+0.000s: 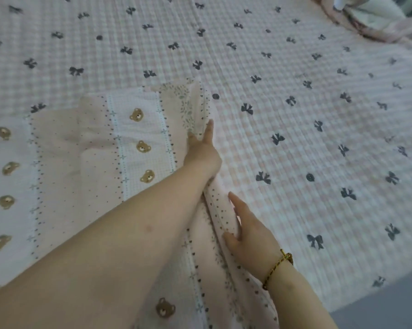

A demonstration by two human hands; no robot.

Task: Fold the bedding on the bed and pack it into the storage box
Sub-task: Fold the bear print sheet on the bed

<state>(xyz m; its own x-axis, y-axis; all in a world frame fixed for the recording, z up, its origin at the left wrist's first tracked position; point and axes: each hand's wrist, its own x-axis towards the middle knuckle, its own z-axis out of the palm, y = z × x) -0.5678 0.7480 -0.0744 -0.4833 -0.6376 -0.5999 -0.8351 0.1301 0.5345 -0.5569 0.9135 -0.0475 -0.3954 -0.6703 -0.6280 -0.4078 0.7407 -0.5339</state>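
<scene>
A pink and white quilt (133, 129) with bear heads, dotted stripes and a leaf border lies folded on the left half of the bed. My left hand (203, 150) reaches forward along the quilt's right folded edge, fingers curled into the fabric there. My right hand (247, 231), with a gold bracelet on the wrist, lies nearer to me on the same edge, thumb tucked under the fold and fingers straight along it. The storage box is not in view.
Under the quilt spreads a pink checked bed cover (295, 115) with dark bows. A heap of other pink and white bedding (375, 22) sits at the far right corner. The bed's edge and grey floor (390, 305) show at the lower right.
</scene>
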